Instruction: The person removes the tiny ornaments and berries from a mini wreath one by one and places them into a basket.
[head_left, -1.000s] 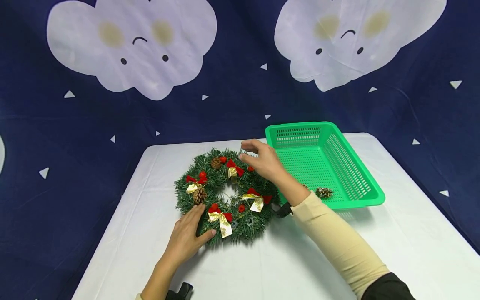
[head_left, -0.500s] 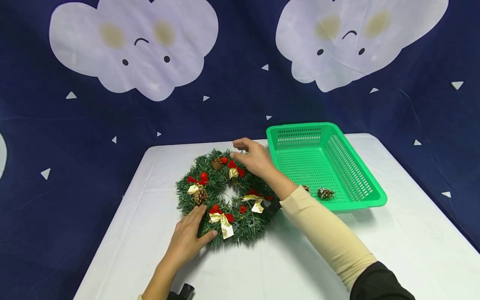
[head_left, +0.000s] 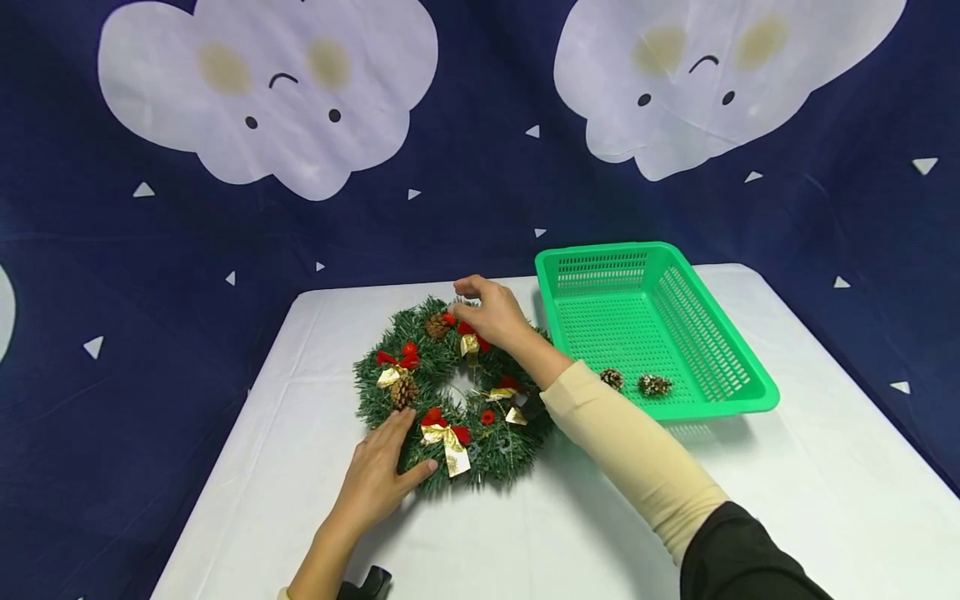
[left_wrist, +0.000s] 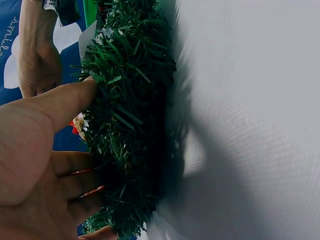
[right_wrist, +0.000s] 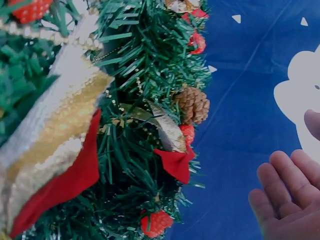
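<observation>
A green Christmas wreath (head_left: 487, 454) lies on the white-covered table, decorated with red-and-gold bows (head_left: 454, 450), red berries and pine cones (head_left: 403, 392). My left hand (head_left: 378, 475) rests against its near left edge; in the left wrist view the thumb (left_wrist: 70, 100) and fairly straight fingers touch the green needles. Above the far part of the wreath hovers my right hand (head_left: 491, 315), near a pine cone (right_wrist: 192, 105) and a bow (right_wrist: 175, 162). Its fingers (right_wrist: 290, 182) are loosely bent, with nothing visible between them and the thumb. The right forearm covers part of the wreath's right side.
Right of the wreath stands a green plastic basket (head_left: 720, 317); two white-tipped pine cones (head_left: 654, 385) lie at its near end. Behind the table (head_left: 247, 467) hangs a dark blue cloth (head_left: 480, 217) with clouds and triangles.
My right hand has moved left over the far side of the wreath, bringing its forearm along and uncovering more of the basket's pine cones. The left hand stays in place.
</observation>
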